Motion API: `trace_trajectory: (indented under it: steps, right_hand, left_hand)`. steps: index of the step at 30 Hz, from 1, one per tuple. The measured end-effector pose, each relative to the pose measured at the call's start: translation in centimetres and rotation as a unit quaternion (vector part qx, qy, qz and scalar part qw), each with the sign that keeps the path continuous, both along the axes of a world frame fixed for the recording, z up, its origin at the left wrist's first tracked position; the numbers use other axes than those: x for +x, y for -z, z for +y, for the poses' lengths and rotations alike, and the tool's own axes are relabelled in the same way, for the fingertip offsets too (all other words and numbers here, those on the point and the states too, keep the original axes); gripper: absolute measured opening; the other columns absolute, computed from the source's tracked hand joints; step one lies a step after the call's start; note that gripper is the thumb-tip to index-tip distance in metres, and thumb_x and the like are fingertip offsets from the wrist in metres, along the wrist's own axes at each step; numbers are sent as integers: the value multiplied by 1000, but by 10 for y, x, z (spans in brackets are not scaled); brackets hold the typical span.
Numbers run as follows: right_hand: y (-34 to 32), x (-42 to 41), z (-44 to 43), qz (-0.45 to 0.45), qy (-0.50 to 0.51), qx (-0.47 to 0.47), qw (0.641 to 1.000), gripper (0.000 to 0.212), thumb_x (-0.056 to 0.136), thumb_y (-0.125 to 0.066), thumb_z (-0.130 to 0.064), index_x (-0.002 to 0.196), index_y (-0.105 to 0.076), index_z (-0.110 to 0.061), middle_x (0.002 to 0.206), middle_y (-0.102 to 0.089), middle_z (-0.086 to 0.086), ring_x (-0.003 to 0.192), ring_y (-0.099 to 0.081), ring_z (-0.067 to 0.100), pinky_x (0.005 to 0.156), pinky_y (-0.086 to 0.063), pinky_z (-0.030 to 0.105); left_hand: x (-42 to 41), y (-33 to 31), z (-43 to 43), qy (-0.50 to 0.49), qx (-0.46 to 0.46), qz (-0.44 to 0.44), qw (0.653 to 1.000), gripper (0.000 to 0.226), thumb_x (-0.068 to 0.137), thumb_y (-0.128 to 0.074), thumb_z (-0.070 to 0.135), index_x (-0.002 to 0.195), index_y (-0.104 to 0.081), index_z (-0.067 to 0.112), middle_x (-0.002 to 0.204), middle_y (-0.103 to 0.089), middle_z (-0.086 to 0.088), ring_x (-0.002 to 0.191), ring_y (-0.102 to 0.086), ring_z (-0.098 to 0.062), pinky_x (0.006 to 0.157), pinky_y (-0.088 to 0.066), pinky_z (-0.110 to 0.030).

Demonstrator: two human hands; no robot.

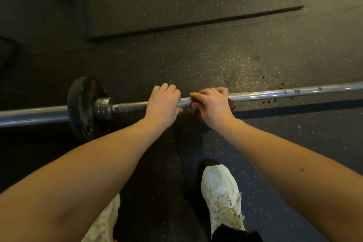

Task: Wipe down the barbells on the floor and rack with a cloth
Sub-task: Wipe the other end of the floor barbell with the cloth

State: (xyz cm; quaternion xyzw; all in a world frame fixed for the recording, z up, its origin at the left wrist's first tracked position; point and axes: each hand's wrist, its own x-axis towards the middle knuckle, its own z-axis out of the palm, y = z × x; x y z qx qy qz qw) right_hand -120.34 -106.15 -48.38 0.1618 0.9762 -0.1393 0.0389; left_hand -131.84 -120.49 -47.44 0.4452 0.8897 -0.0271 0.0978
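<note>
White shoe (222, 192) nearest, planted on speckled rubber floor (216, 61). Both bare forearms reach down to the barbell (284, 92), which sits low on the floor, running left to right across the view.

Left hand (163, 102): fingers curled over the bare shaft, a little inboard of the collar (102, 106) and dark plate (82, 106). Right hand (213, 106): just beside it, wrapped round the shaft with a reddish cloth (233, 104) pinned underneath; only an edge shows.

Beyond: raised mat (176, 6).

Risks, as judged:
- The bar may roll on its plate toward the shoe if the steadying left hand eases.
- The bunched cloth may skip the shaft's underside.
- The bare left palm may re-smear wiped metal.
</note>
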Motion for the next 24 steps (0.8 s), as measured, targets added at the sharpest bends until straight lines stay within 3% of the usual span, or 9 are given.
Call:
trace_trajectory:
  steps: [5, 9, 12, 15, 17, 20, 24]
  right_hand:
    - [-12, -20, 12, -72, -6, -43, 996, 27, 104, -52, -39, 128, -64, -38, 108, -65, -10, 110, -55, 18, 101, -28, 42]
    - [-17, -26, 13, -90, 39, -106, 989, 33, 104, -55, -37, 137, -60, -36, 114, -68, -11, 116, -56, 17, 113, -24, 43]
    - [-13, -2, 5, 3, 105, -148, 983, 39, 104, -56, -28, 143, -53, -30, 124, -65, -9, 120, -48, 14, 114, -30, 38]
    - [-8, 37, 19, 158, 229, -208, 938, 24, 101, -61, -19, 123, -67, -22, 116, -64, -6, 113, -50, 11, 105, -42, 32]
    - [-7, 58, 45, 215, 317, -173, 907, 17, 98, -66, -15, 114, -72, -16, 112, -57, -4, 109, -50, 13, 102, -41, 27]
    - [-9, 74, 76, 179, 422, -143, 877, 21, 98, -68, -21, 118, -73, -15, 114, -48, -3, 109, -45, 11, 99, -34, 18]
    - [-6, 71, 69, 177, 406, -163, 882, 24, 97, -70, -23, 120, -71, -17, 113, -59, -5, 109, -54, 10, 102, -43, 23]
  left_hand:
    - [-7, -4, 8, 17, -23, -13, 999, 39, 93, -68, 46, 124, -60, 23, 118, -57, 2, 112, -52, -18, 101, -43, -39]
    - [-22, -12, 15, 14, -44, -83, 995, 36, 90, -73, 46, 117, -63, 25, 102, -54, 8, 96, -47, -11, 94, -43, -35]
    - [-20, -11, 13, 8, -37, -87, 996, 37, 89, -74, 47, 117, -63, 26, 101, -52, 9, 96, -47, -10, 93, -43, -34]
    - [-10, -6, 9, -19, -20, -78, 997, 38, 90, -73, 47, 120, -62, 26, 110, -56, 6, 105, -51, -13, 97, -44, -37]
    - [-2, -5, 6, -34, -21, -54, 998, 41, 91, -71, 46, 125, -60, 26, 119, -57, 4, 114, -52, -17, 103, -42, -40]
    - [11, -2, 2, -46, -5, -15, 999, 49, 93, -66, 51, 134, -55, 26, 132, -54, 1, 125, -48, -22, 107, -40, -43]
    - [26, 0, 4, -56, 63, -25, 996, 40, 98, -58, 52, 130, -57, 28, 129, -54, 2, 123, -48, -21, 105, -40, -41]
